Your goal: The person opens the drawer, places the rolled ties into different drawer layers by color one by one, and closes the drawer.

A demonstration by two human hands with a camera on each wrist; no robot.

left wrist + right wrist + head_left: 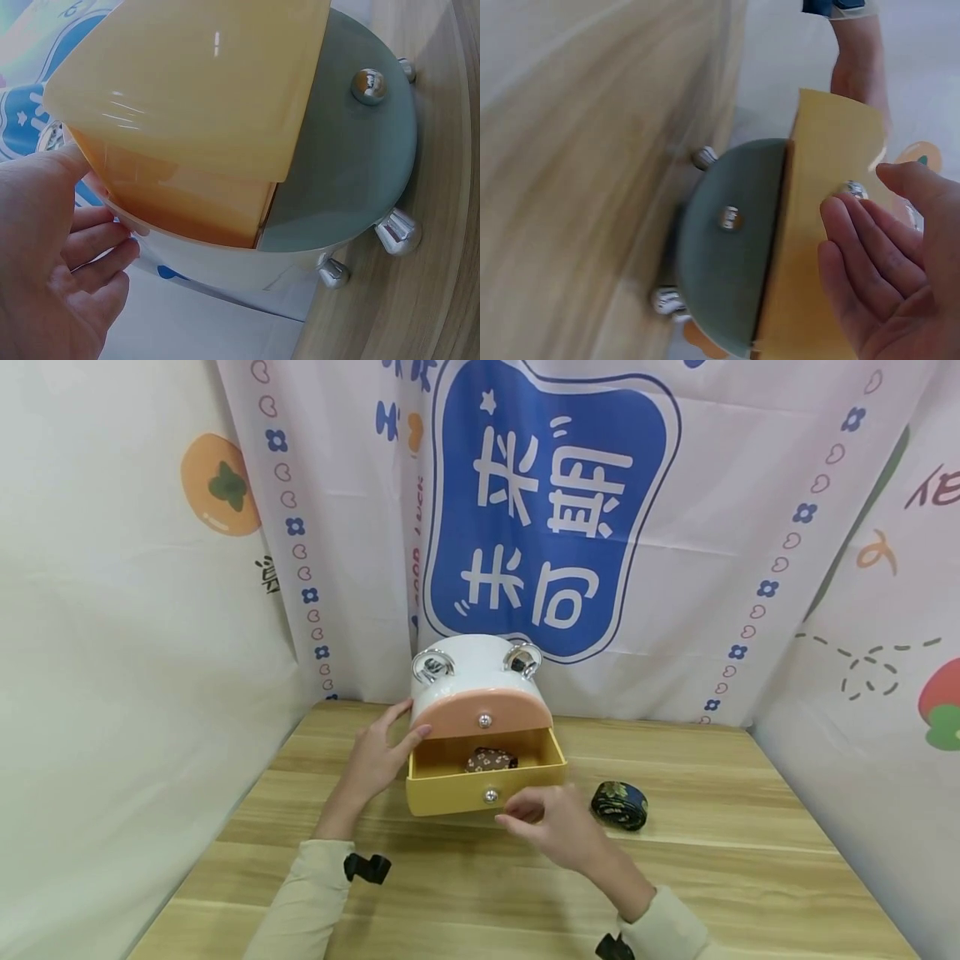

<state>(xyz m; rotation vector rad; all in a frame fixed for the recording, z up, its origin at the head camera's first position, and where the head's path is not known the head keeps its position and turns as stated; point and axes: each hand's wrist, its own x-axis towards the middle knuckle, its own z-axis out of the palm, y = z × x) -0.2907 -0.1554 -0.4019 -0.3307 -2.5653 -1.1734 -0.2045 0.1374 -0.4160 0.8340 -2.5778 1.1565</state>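
A small rounded chest of drawers (pixel 480 664) has a white body, a salmon top drawer (pixel 457 715) and a yellow drawer (pixel 450 795) pulled out. Inside the yellow drawer lies a brown bundle with a small flower print (pixel 491 760). My left hand (pixel 372 760) rests against the chest's left side, its thumb at the front edge by the salmon drawer. My right hand (pixel 555 827), fingers slightly bent and holding nothing, hovers in front of the yellow drawer near its silver knob (pixel 491 795). The left wrist view shows a grey-green bottom drawer (pixel 345 165) under it, flush with the body.
To the right of the chest, a rolled dark strip of patterned cloth (pixel 619 805) sits on the wooden table (pixel 712 860). Two silver rings (pixel 432 666) stand on the chest's top. Silver feet (pixel 397 232) support it. Printed cloth (pixel 360 568) hangs behind.
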